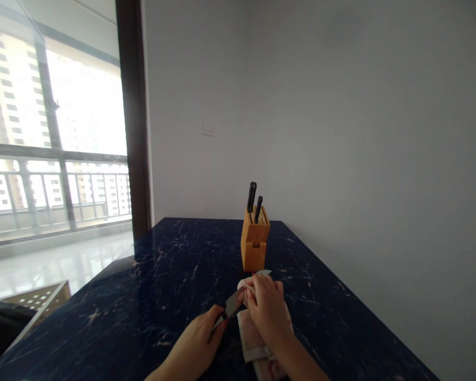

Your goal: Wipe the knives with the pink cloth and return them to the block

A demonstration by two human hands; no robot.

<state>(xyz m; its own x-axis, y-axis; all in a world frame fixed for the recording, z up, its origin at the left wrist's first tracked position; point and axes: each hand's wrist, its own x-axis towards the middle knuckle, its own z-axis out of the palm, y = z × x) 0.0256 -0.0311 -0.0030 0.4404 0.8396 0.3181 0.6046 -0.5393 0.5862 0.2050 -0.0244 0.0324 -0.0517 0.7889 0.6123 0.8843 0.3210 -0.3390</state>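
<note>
My left hand (200, 338) is closed around the dark handle of a knife (233, 304), whose grey blade points up and to the right. My right hand (266, 309) is closed on a light cloth (253, 338) with a stitched border, folded over the blade near its tip. The rest of the cloth lies on the dark marble-patterned table (166, 275) under my right wrist. A wooden knife block (254, 239) stands upright just beyond my hands, with two black-handled knives (254, 198) in its slots.
The table runs along a plain white wall on the right and ends at the wall behind the block. To the left are a dark window frame, a large window with a balcony rail, and a pale slatted object (39, 299) low beside the table.
</note>
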